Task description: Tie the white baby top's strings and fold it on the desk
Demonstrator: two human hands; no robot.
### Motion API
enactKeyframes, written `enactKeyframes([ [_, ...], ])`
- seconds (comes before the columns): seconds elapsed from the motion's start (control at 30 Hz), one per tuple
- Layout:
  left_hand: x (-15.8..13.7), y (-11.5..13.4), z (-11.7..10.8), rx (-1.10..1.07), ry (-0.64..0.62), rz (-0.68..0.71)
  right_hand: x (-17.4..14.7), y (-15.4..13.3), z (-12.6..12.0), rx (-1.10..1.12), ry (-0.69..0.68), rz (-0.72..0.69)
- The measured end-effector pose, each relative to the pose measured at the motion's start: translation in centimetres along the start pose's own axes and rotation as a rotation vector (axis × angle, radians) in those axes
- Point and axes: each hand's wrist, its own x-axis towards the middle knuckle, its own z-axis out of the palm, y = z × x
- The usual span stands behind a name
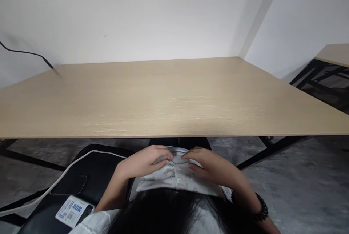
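Observation:
My left hand [155, 159] rests on the front of a light patterned shirt [178, 181] with buttons, its fingers slightly bent and the thumb apart. Opposite it, my right hand [204, 161] lies on the same shirt in a similar pose. A small gap separates the fingertips of the two hands, and neither holds anything that I can see. A dark beaded bracelet [262, 207] circles the right wrist. Both hands are below the front edge of the light wooden table [174, 95].
To the left is a black seat [100, 172] with a white power bank or phone-like device [73, 210] and a white cable [58, 181]. A black cable [27, 52] hangs at the table's far left. White panels [152, 19] border the back and right. Another table [336, 54] stands at right.

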Motion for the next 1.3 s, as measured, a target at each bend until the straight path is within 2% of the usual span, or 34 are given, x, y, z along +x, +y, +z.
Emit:
enactKeyframes([
  [0.13,1.2,-1.2,1.6,-0.026,-0.094,0.021,1.3,1.2,1.9,-0.006,-0.043,0.017],
  [0.3,1.8,-2.2,2.6,-0.006,-0.069,-0.013,1.5,1.1,2.3,-0.023,-0.028,0.096],
  [0.47,2.0,-2.3,2.8,-0.010,-0.062,0.009,1.4,0.0,1.7,-0.053,0.076,0.079],
  [0.63,2.1,-1.5,2.6,-0.041,-0.056,-0.045,1.1,-1.3,1.2,-0.055,0.186,0.037],
  [0.77,1.7,-1.3,2.2,-0.054,-0.049,-0.086,-0.5,-1.6,-0.2,0.031,0.265,-0.022],
  [0.9,0.7,-1.0,1.2,-0.042,0.056,-0.172,-2.7,-0.9,-2.1,0.055,0.312,0.015],
  [0.97,0.3,-0.5,0.8,-0.025,0.118,-0.197,-3.3,-0.7,-2.6,0.007,0.280,0.055],
  [1.03,0.2,0.3,0.7,0.002,0.127,-0.139,-3.3,-0.8,-2.5,-0.015,0.229,0.056],
  [1.17,0.6,1.4,1.2,0.026,-0.052,0.094,-1.9,-1.6,-1.1,0.051,0.086,-0.080],
  [1.23,0.8,1.4,1.5,0.019,-0.134,0.129,-1.1,-2.0,-0.3,0.075,0.007,-0.113],
  [1.3,0.9,1.0,1.7,0.010,-0.150,0.111,-0.5,-2.0,0.3,0.082,-0.035,-0.092],
])
